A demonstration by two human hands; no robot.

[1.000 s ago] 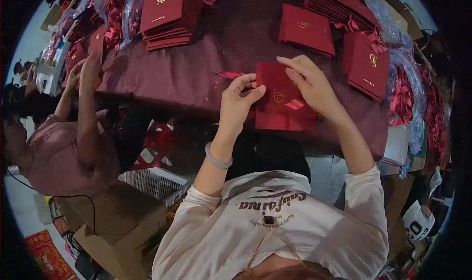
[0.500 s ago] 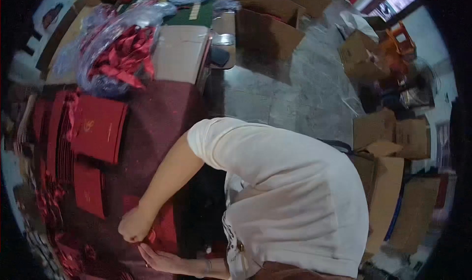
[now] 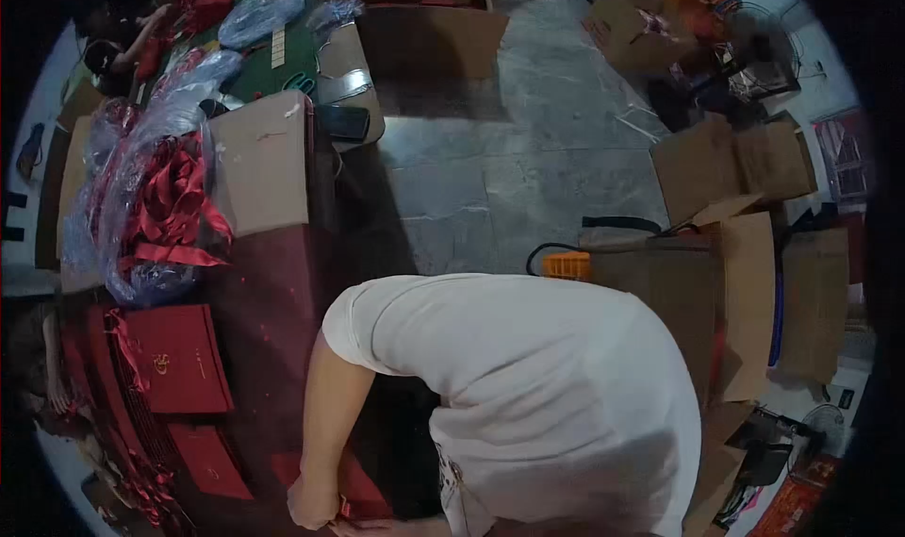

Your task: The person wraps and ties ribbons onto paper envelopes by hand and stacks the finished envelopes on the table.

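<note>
At the lower edge of the head view, my right hand [image 3: 314, 505] is closed like a fist over a red flat piece [image 3: 366, 488] on the dark red tabletop. Whatever its fingers hold is hidden; a small bright red bit shows beside them. My left hand [image 3: 370, 528] lies close by with fingers stretched toward the right hand, partly cut off by the frame edge. Left of my hands is a red folder or flat box [image 3: 209, 460]. Above it, a larger red cover [image 3: 179, 358] with gold markings rests by a row of stacked red covers.
Red ribbons [image 3: 174, 198] in clear plastic lie beside a cardboard box [image 3: 259, 165] on the table. Green scissors [image 3: 299, 82] and a dark phone-like object [image 3: 343, 122] are farther up. Another person's arm [image 3: 141, 42] shows at upper left. Open cartons [image 3: 731, 165] stand on the right.
The view has turned, so the table things and my hands appear lower in the frame. My left hand is now mostly cut off. My right hand stays closed over the red piece.
</note>
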